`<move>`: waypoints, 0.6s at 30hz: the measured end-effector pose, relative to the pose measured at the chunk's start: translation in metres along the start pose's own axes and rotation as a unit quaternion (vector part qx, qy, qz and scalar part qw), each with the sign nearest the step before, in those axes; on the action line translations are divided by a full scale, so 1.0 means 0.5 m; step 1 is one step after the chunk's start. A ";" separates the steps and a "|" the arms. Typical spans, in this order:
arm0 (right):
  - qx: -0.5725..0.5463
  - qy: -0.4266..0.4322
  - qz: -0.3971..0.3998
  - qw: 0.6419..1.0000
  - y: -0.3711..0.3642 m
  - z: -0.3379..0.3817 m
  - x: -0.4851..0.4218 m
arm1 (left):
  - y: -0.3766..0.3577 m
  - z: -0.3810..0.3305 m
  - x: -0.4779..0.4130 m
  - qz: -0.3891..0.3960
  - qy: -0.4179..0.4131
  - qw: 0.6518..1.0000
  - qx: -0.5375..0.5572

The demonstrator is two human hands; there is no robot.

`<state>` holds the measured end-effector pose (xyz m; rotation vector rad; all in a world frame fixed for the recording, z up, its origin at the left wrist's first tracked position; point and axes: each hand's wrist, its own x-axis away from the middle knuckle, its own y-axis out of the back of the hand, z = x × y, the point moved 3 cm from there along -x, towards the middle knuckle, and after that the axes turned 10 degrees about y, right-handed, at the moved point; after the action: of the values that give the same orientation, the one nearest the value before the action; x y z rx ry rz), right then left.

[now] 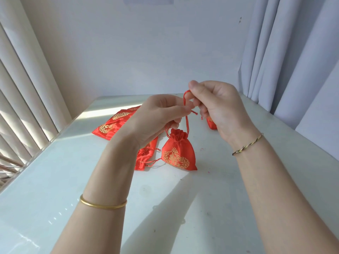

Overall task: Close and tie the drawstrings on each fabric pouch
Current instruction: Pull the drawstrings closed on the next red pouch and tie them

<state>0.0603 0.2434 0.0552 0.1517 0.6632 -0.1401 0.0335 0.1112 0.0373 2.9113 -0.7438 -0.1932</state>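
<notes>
The left hand (156, 116) was raised above the white table (73, 180), fingers curled, thumb and forefinger pinching the red drawstring (187, 121). The right hand (216, 107) was just beside it, its thumb and forefinger pinching a small loop of the same cord at the top and its remaining fingers curled in. The cinched pouch (178, 153), red with a gold motif, hung upright below both hands, its mouth gathered shut. Whether its base touched the table could not be determined from this angle.

A fanned pile of flat pouches (113, 123) lay behind the left hand. One further pouch (146, 154) lay just left of the held one, and another (211, 123) was partly hidden behind the right hand.

A gold bangle (102, 205) was on the left forearm and a braided bracelet (247, 144) on the right wrist.
</notes>
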 end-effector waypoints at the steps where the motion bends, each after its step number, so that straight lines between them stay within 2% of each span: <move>1: 0.006 0.002 0.000 1.000 0.001 -0.001 0.000 | -0.003 -0.001 0.000 -0.006 -0.008 1.000 -0.023; 6: -0.020 -0.026 -0.012 0.999 0.017 -0.020 -0.009 | 0.003 -0.001 -0.002 -0.051 -0.022 0.998 -0.016; 10: 0.006 -0.117 0.097 0.988 0.024 -0.036 -0.001 | 0.011 -0.004 0.000 -0.079 -0.030 0.996 0.014; 12: 0.009 -0.116 0.136 0.984 0.020 -0.041 0.004 | 0.014 -0.005 0.000 -0.088 -0.034 0.995 0.020; 15: 0.009 -0.084 0.124 0.989 0.013 -0.042 0.004 | 0.018 -0.003 -0.001 -0.084 -0.037 0.995 0.033; 18: 0.012 -0.067 0.074 0.995 0.016 -0.041 -0.001 | 0.019 -0.005 0.002 -0.094 -0.030 0.995 0.033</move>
<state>0.0492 0.2552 0.0404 0.2115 0.5140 -0.0145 0.0303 0.1026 0.0410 3.0508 -0.4937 -0.2823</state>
